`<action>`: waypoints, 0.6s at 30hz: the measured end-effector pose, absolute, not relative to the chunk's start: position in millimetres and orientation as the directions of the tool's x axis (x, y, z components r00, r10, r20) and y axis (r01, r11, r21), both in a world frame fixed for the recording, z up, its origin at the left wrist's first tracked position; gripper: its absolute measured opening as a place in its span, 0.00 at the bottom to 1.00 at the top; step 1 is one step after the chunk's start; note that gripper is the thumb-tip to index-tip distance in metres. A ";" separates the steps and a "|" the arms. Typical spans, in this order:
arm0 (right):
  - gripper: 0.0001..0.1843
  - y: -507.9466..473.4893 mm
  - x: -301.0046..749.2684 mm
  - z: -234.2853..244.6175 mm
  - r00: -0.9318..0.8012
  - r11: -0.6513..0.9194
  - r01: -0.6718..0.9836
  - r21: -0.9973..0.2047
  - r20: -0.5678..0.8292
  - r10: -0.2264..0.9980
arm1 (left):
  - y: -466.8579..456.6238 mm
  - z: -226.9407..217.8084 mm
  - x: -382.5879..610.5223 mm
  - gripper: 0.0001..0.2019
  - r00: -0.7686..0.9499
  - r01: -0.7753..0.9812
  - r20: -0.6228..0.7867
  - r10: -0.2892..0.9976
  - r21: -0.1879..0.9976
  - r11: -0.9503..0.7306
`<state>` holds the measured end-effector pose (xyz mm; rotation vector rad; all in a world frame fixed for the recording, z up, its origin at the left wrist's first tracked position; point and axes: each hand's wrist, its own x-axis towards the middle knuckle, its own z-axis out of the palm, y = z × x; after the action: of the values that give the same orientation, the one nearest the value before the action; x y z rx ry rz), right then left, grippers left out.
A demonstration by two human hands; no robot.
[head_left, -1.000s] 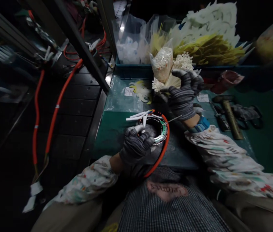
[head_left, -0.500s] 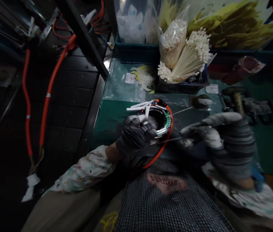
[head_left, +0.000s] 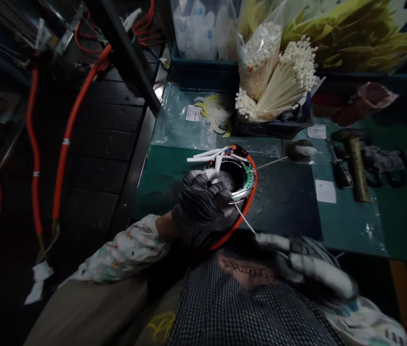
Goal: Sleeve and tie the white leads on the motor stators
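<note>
A ring-shaped motor stator (head_left: 248, 185), with green and white lining at its rim, rests on the dark mat. My left hand (head_left: 201, 199), in a striped grey glove, is closed around its left and near side. White sleeves (head_left: 205, 157) and an orange cable (head_left: 252, 166) come off the stator's far edge, the cable curving down its right side toward my lap. A thin white cord (head_left: 245, 219) stretches from the near rim to my right hand (head_left: 308, 266). That gloved hand pinches the cord low at the right and is blurred. Another strand (head_left: 272, 164) runs toward a dark round object (head_left: 299, 150).
Behind the stator, a dark bin (head_left: 272, 127) holds a bundle of white-tipped sticks (head_left: 286, 84). A hammer (head_left: 358, 168) and scissors (head_left: 393, 166) lie right. Yellow pieces (head_left: 216, 113) rest on clear plastic. Orange cables (head_left: 68, 129) hang left beside a metal post (head_left: 124, 53).
My right hand has moved down and toward my body, and the cord now slants downward from the stator. My left hand keeps its hold on the stator.
</note>
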<state>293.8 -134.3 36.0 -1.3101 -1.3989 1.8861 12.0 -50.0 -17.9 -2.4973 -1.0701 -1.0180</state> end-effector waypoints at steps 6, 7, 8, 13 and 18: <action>0.11 -88.5 243.8 -4.8 -0.148 0.234 0.473 -0.849 0.185 0.971 | -45.5 -18.6 3.2 0.13 0.551 0.630 0.623 0.555 0.126 -0.767; 0.12 -79.5 240.5 -7.3 -0.139 0.263 0.521 -0.812 0.223 0.965 | -44.7 -20.3 2.3 0.13 0.550 0.612 0.623 0.557 0.154 -0.776; 0.13 -71.3 238.5 -8.0 -0.151 0.287 0.553 -0.782 0.244 0.958 | -44.2 -22.6 1.8 0.13 0.540 0.600 0.627 0.561 0.179 -0.779; 0.11 -44.5 231.3 2.6 -0.267 0.380 0.531 -0.758 0.276 0.923 | -44.7 -32.2 2.5 0.12 0.525 0.604 0.600 0.604 0.238 -0.761; 0.09 -31.7 227.7 19.9 -0.223 0.234 0.263 -0.936 0.176 0.959 | -43.5 -29.9 5.8 0.10 0.478 0.604 0.674 0.563 0.214 -0.768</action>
<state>227.7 -31.7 19.9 -1.1540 -1.6633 1.0373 5.8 -43.5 -29.9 -2.6547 -1.0495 -1.1796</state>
